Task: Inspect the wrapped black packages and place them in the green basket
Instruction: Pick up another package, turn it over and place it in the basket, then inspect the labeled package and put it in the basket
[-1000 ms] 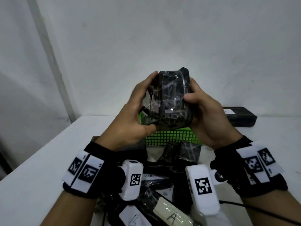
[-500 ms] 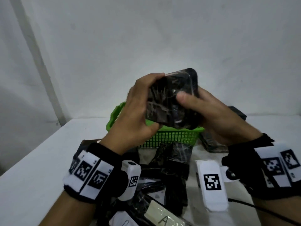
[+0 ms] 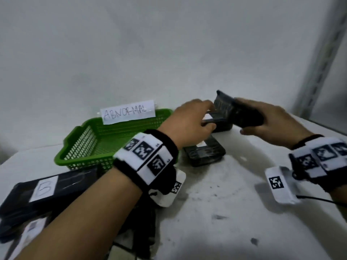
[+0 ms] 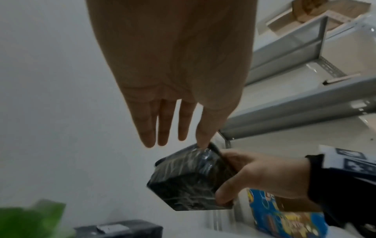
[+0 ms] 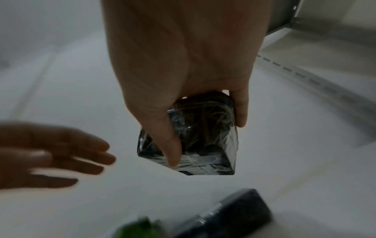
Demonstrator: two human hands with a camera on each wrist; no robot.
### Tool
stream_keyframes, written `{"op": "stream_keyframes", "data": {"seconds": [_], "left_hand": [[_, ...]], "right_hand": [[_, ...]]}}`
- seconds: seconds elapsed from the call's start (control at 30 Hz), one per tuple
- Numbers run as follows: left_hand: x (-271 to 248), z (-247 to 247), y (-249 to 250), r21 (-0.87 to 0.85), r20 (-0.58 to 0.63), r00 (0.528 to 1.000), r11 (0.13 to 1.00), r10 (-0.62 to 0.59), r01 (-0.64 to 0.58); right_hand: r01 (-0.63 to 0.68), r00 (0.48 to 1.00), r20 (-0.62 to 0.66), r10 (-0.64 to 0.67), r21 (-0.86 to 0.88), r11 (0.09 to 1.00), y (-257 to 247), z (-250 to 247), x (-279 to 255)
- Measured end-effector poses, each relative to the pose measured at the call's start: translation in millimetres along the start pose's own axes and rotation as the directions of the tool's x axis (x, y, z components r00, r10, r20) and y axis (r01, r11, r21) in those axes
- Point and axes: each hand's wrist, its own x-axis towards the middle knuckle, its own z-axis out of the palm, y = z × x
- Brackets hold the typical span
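My right hand (image 3: 262, 117) grips a black package wrapped in clear film (image 3: 238, 111) in the air, over the back right of the white table. In the right wrist view the thumb (image 5: 168, 141) lies across the package (image 5: 205, 140), with a finger on its far side. My left hand (image 3: 206, 117) reaches beside it with straight fingers (image 4: 162, 128); one fingertip touches the package's top edge (image 4: 195, 177). The green basket (image 3: 82, 139), with a paper label reading "ABNORMAL" (image 3: 128, 111), stands to the left of both hands, and what shows of its inside is bare.
Another wrapped black package (image 3: 204, 152) lies on the table (image 3: 225, 203) under my left hand, and a further one sits behind it. Several black packages with white labels (image 3: 47, 190) lie near left. Grey metal shelving (image 3: 319, 72) stands right. A blue printed box (image 4: 284, 217) sits nearby.
The package went down and to the right, from in front of my face to just above the table. My left hand let go of it and opened. The view swung, showing the basket at left.
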Motion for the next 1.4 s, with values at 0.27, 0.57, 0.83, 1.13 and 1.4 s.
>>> {"op": "stream_keyframes", "data": {"seconds": [0.27,0.57,0.83,1.13,1.4], "left_hand": [[45.8,75.5,30.6,0.246,0.452,0.871,0.965,-0.194,0.087],[47.9,96.1,4.7,0.164,0.523,0.835,0.981,-0.172,0.100],[42.8,81.9,2.3,0.000,0.217,0.957,0.980,-0.195,0.200],[-52.5,-13.7,-31.3,-0.393,-0.063,0.945,0.878,-0.321,0.272],[-159.3,-39.9,-75.4,-0.308,0.084,0.894,0.842,-0.439,0.443]], "right_hand": [[0.065,0.906,0.421,0.047,-0.248,0.967,73.3,31.7,12.2],[-0.042,0.879,0.463,0.114,-0.162,0.986,74.0,45.2,31.4],[-0.059,0.895,0.411,0.174,-0.278,0.959,44.9,35.3,30.2],[0.203,0.795,0.597,-0.105,-0.100,0.974,-91.9,31.3,8.1],[0.481,0.475,0.863,-0.170,-0.094,0.872,-180.9,94.9,-31.2]]}}
